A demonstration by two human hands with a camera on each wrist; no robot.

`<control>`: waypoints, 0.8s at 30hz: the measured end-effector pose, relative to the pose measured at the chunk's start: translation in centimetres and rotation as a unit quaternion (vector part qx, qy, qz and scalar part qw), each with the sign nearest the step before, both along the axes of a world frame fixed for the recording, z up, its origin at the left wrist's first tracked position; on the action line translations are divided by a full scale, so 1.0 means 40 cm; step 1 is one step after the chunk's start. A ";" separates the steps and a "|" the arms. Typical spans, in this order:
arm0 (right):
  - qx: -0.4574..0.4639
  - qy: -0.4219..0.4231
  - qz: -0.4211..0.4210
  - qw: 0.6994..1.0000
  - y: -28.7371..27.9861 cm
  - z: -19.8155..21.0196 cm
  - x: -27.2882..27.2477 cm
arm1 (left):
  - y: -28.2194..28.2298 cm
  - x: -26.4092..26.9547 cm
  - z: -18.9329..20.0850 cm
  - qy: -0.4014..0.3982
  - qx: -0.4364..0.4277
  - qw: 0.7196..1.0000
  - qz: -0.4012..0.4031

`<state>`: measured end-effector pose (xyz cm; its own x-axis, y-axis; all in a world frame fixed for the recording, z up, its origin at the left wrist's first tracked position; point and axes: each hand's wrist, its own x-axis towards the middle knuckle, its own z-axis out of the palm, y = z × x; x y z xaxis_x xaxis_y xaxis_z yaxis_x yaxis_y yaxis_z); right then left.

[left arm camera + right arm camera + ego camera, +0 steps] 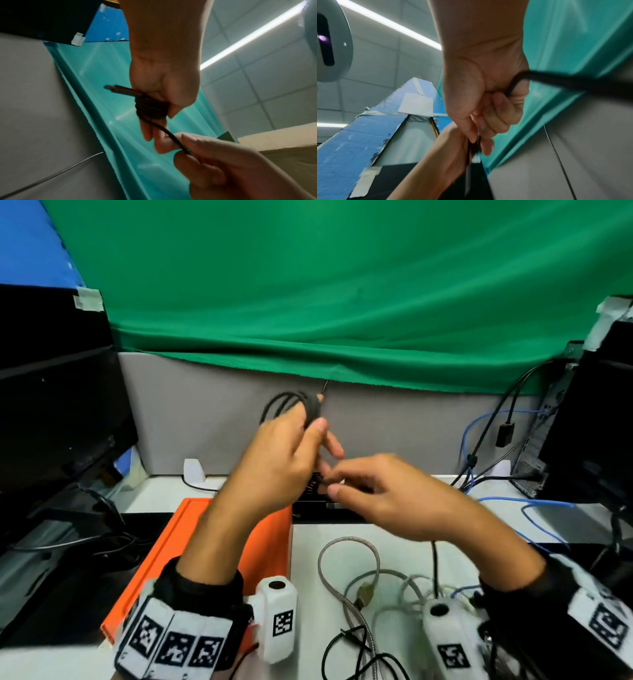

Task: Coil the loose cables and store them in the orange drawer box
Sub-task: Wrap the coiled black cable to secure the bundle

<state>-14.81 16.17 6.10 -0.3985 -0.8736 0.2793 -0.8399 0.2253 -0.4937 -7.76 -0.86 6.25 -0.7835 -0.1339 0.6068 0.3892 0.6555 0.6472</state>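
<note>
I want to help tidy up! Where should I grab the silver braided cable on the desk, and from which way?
Probably grab the silver cable at the top of its round loop, coming down from above. The loop lies flat and open on the desk there, clear of the tangle nearer the wrists.

Two hands [274, 460] [387, 494], one black coil [291, 405], one orange box [164, 546], one braided cable [342, 546], two monitors [61, 419] [596, 419].
</note>
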 end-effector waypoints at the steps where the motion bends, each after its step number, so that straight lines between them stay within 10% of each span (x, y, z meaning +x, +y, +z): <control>1: -0.019 -0.003 -0.010 1.000 0.015 0.022 -0.009 | 0.002 0.003 -0.001 -0.044 -0.049 0.998 0.005; 7: -0.207 0.013 -0.030 0.978 0.055 0.105 -0.060 | 0.012 0.029 -0.003 -0.237 0.142 0.909 -0.311; 13: -0.305 -0.006 -0.075 0.949 -0.009 0.013 -0.087 | 0.020 0.032 0.018 -0.079 0.482 0.670 -0.559; 15: -0.229 0.003 -0.092 0.969 -0.029 -0.046 -0.070 | 0.012 0.032 0.037 -0.003 0.548 0.655 -0.520; 17: -0.108 0.012 -0.076 0.991 -0.036 -0.092 -0.036 | 0.009 0.019 0.044 0.053 0.569 0.693 -0.439; 21: 0.016 0.014 -0.006 1.000 -0.013 -0.079 0.027 | 0.009 0.005 0.022 0.101 0.297 0.944 -0.104; 24: -0.038 0.018 -0.028 0.999 0.042 0.011 0.027 | 0.005 -0.001 0.002 0.027 0.062 0.997 -0.023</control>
